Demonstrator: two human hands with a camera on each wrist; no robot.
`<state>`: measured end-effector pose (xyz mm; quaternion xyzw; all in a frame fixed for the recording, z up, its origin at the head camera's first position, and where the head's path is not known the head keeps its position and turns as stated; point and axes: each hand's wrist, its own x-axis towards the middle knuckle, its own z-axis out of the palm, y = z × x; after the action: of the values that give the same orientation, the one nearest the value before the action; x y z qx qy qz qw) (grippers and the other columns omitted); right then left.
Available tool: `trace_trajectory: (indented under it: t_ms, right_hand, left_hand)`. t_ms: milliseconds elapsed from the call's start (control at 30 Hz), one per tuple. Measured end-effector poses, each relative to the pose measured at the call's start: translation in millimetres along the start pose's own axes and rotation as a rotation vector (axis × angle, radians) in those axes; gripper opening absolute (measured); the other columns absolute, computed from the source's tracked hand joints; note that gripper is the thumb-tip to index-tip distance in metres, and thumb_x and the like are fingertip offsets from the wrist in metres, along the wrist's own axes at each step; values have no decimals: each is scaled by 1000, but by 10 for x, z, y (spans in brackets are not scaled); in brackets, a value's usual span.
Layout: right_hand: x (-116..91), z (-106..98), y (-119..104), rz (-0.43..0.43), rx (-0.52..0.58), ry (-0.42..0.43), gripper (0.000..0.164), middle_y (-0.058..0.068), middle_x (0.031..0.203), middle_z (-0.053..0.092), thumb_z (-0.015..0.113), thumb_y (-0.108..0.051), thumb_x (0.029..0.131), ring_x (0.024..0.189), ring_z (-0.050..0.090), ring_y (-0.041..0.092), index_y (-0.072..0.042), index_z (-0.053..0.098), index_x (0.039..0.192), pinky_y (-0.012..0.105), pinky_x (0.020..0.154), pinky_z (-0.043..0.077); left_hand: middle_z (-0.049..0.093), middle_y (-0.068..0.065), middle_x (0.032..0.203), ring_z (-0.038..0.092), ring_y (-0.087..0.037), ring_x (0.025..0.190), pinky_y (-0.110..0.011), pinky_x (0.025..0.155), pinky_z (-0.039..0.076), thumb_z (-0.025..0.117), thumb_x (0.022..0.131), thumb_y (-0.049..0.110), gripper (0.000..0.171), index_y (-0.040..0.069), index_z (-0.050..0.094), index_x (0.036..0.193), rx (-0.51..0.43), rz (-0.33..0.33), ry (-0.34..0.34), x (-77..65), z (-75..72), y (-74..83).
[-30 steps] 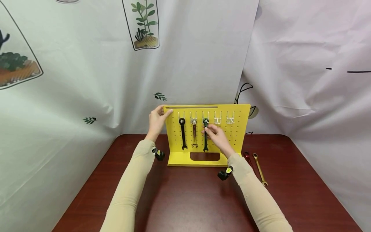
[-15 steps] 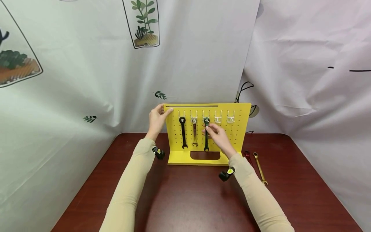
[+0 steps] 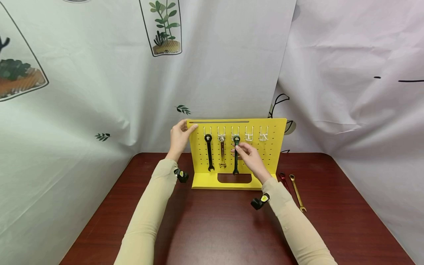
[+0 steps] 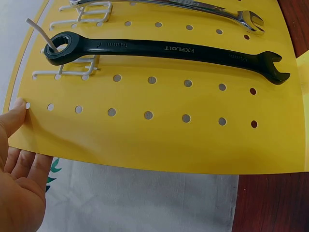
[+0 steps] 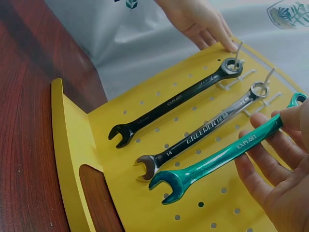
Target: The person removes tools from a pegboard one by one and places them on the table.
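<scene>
My left hand [image 3: 179, 139] grips the top left corner of a yellow pegboard [image 3: 271, 158], thumb in front and fingers behind. My right hand [image 3: 250, 157] pinches a green combination wrench [image 5: 227, 152] near its ring end, holding it upright in front of the third hook from the left. Whether the ring sits on that hook cannot be told; in the right wrist view the hand and frame edge cut it off. To its left, a black wrench [image 4: 164, 50] and a silver wrench [image 5: 203, 133] hang by their rings from white hooks.
Two bare white hooks [image 3: 263, 134] stand right of the green wrench. On the dark red table [image 3: 212, 228], a red wrench [image 3: 283, 179] and a gold wrench [image 3: 297, 193] lie right of the board. A white printed curtain [image 3: 225, 73] hangs behind.
The right hand and green wrench have shifted slightly right and down in front of the board. The left hand keeps its place on the corner.
</scene>
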<state>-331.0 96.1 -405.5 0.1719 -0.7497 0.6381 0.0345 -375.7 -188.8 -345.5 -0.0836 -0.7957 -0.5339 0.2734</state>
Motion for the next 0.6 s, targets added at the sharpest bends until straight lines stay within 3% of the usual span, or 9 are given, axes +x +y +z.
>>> trace_trajectory:
  t_ms: [267,600]
  right_hand:
    - [-53,-27,43,-34,-3,1,44,23,122,68,54,-33,106,110,64,42,3,59,130,48,93,54]
    - [-158,-56,-18,-68,-13,-7,44,25,121,67,55,-32,106,108,65,41,4,59,131,49,94,54]
  left_hand:
    - [73,-12,106,67,-24,98,-39,85,55,77,91,37,44,6,70,121,1,5,-11,-8,12,-9]
    - [73,-11,106,66,-23,97,-40,85,55,77,91,36,43,7,70,120,-14,-4,-14,-12,-5,-28]
